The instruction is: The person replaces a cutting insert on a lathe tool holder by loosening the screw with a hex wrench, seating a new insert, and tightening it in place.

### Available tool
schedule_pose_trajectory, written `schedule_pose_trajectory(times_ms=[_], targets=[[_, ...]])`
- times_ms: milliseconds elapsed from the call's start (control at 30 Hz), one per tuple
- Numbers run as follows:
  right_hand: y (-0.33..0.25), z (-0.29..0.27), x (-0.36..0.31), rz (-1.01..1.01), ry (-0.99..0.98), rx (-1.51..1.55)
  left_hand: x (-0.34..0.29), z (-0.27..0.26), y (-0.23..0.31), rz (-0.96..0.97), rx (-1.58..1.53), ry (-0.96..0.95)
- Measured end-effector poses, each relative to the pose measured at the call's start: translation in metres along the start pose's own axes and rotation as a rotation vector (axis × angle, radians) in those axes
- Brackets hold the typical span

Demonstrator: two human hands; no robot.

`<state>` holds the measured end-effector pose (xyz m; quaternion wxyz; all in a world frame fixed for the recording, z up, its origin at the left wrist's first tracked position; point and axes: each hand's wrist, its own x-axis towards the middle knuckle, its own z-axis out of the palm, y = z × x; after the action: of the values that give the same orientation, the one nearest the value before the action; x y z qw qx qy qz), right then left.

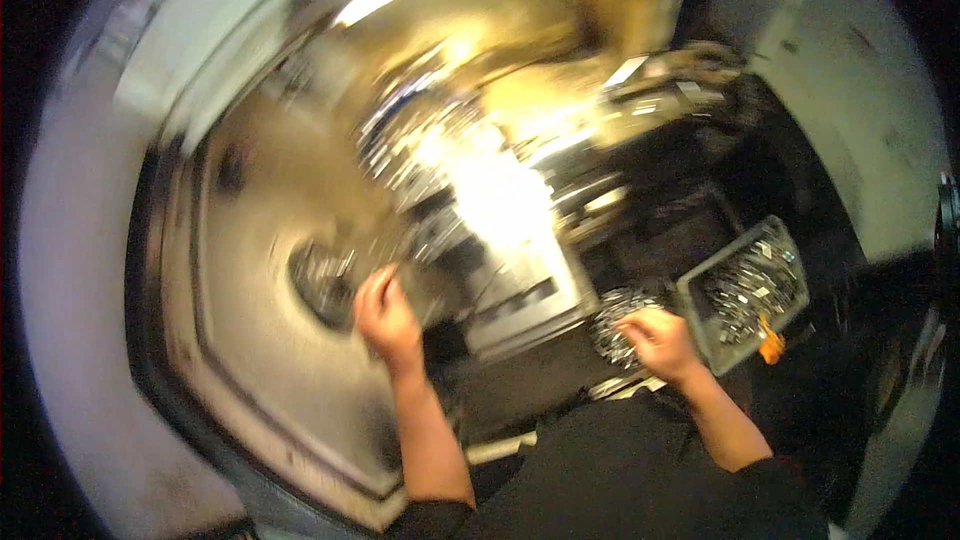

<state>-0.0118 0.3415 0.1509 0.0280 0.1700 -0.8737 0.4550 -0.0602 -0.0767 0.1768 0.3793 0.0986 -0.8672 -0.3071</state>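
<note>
My left hand [387, 317] is raised in the middle of the machine area, its fingers curled together. Anything between those fingers is too blurred to make out. Left of that hand is a dark round opening [322, 287] with shiny metal bits in it. My right hand [657, 343] is at a heap of small shiny metal parts [612, 328], thumb and fingers pinched together. Whether a part is in that pinch cannot be told. Beside the right hand stands a grey plastic bin [728, 352] holding many similar small metal parts.
A brightly lit machine block [520, 315] stands between and beyond my hands, with a blurred round metal assembly [415, 135] farther off. An orange object [770, 342] lies at the bin's near edge. A pale panel [270, 370] with a dark rim borders the left.
</note>
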Motion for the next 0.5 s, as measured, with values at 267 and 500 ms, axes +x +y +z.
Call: schedule_pose_trajectory(times_ms=[267,500], targets=[[-0.005,0.016,0.022,0.04,-0.216,0.02,0.03,0.002,-0.031,-0.086,0.122,-0.05],[-0.019,0.022,0.029,0.04,-0.232,0.029,0.028,0.019,-0.042,0.001,0.15,-0.08]])
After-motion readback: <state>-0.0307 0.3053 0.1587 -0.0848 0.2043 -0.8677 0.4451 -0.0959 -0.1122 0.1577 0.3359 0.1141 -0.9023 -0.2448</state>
